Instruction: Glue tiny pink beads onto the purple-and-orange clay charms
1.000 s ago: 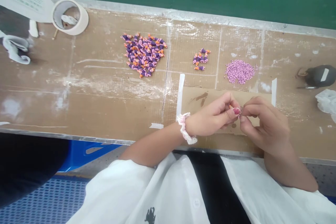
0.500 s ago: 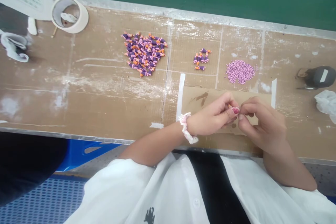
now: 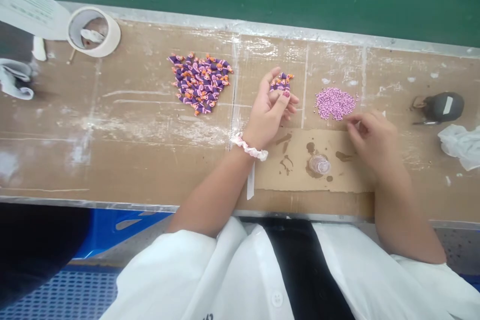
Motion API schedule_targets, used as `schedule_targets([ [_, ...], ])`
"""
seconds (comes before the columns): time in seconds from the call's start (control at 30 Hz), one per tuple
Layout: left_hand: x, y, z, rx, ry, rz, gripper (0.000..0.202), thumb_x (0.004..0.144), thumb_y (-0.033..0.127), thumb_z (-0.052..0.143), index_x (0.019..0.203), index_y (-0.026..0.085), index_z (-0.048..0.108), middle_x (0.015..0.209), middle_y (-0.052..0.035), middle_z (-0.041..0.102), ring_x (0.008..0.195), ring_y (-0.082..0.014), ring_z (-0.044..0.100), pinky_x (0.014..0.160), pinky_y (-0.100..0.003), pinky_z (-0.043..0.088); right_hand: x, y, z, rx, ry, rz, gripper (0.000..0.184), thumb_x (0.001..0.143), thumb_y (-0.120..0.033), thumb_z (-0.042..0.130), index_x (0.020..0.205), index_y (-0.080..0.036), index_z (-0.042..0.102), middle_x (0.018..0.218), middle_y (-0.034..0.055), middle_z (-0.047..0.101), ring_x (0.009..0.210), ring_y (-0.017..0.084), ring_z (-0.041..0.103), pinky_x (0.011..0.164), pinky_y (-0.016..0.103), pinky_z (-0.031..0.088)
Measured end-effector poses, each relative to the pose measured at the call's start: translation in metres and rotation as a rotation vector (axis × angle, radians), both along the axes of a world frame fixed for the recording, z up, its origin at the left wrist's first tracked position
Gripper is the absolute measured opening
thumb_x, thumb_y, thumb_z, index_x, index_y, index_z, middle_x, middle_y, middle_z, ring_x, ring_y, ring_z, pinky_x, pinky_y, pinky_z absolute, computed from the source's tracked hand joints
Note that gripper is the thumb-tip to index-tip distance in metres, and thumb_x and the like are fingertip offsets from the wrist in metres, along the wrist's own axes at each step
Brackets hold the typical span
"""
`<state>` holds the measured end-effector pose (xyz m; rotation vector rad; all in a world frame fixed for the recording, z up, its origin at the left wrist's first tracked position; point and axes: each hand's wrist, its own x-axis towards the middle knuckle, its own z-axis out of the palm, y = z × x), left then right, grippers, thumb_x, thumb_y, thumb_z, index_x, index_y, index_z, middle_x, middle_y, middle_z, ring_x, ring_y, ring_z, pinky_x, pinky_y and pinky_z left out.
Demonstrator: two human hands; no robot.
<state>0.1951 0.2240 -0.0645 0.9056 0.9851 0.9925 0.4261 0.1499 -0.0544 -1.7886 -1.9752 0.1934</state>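
My left hand [image 3: 268, 110], a white scrunchie [image 3: 249, 147] at its wrist, is over a small group of purple, pink and orange figurines [image 3: 284, 80]. Its fingers are apart and partly hide the group; nothing shows in its grasp. My right hand [image 3: 375, 137] is at the lower right edge of a heap of tiny pink beads [image 3: 335, 103]. The thumb and forefinger are bent, tips slightly apart, a little blurred. Between the hands, a small clear container [image 3: 320, 164] stands on a stained cardboard sheet [image 3: 296, 180].
A larger pile of similar figurines [image 3: 200, 82] lies to the left. Farther left are a tape roll [image 3: 114, 37] and a printed sheet [image 3: 33, 5]. At right lie a dark rounded object [image 3: 444, 106] and crumpled white material [image 3: 461, 145]. The table's near edge [image 3: 123, 206] runs before me.
My hands, together over the cardboard before, have separated. The left moved up and left to the small figurine group, the right up toward the beads. The clear container has come into view.
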Motion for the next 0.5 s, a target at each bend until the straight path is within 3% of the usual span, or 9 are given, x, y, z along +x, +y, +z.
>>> schedule_targets([
  [0.1, -0.001, 0.001, -0.003, 0.035, 0.059, 0.009, 0.043, 0.090, 0.022, 0.060, 0.129, 0.022, 0.044, 0.080, -0.0015, 0.066, 0.066, -0.0112, 0.061, 0.055, -0.022, 0.046, 0.004, 0.002, -0.010, -0.050, -0.036, 0.000, 0.013, 0.084, -0.017, 0.055, 0.090, -0.022, 0.065, 0.086, 0.0047, 0.066, 0.066, 0.019, 0.058, 0.063, 0.034, 0.048],
  [0.3, -0.001, -0.015, 0.003, 0.009, 0.066, -0.040, 0.021, 0.088, 0.020, 0.059, 0.108, 0.018, 0.051, 0.072, 0.0014, 0.061, 0.061, -0.0080, 0.057, 0.054, -0.019, 0.045, 0.003, 0.003, -0.015, -0.015, -0.055, 0.013, 0.011, 0.087, -0.019, 0.058, 0.092, -0.023, 0.067, 0.094, 0.0057, 0.069, 0.077, 0.022, 0.064, 0.068, 0.036, 0.052],
  [0.5, 0.000, -0.020, 0.009, -0.023, 0.037, -0.075, 0.012, 0.089, 0.016, 0.053, 0.100, 0.018, 0.050, 0.070, 0.0024, 0.060, 0.058, -0.0057, 0.054, 0.054, -0.017, 0.045, 0.001, 0.005, -0.017, 0.016, -0.074, 0.041, 0.010, 0.090, -0.021, 0.057, 0.090, -0.025, 0.067, 0.092, 0.0054, 0.070, 0.083, 0.024, 0.065, 0.070, 0.039, 0.053],
])
